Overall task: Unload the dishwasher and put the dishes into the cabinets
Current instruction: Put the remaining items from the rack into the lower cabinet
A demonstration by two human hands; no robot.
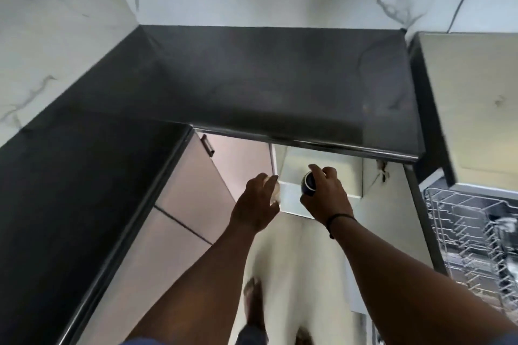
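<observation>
Cup (308,182), dark blue and rounded, sits in the right hand (325,193), whose fingers and thumb curl over its rim and side, just below the edge of the black tabletop (280,78) and in front of an open lower cabinet (319,168). It looks like glazed ceramic or glass, so I judge it stiff, fairly light, smooth enough to slip if damp from the wash, and liable to chip against the stone edge above it; a grip round the body, as now, seems safer than a pinch at the rim. The left hand (259,199) grips a second, pale object (276,190), mostly hidden behind the fingers and blurred, so what it is cannot be told; its fingers are bent round it. It hangs just beside the cup, the two apart. Pale shelves show inside the cabinet; a closed door with a dark handle (208,144) stands to the left. Far right, the dishwasher rack (462,232) is pulled out, its wire tines mostly bare, something blurred lying toward its right edge. Bare feet show on the floor (283,255) below.
</observation>
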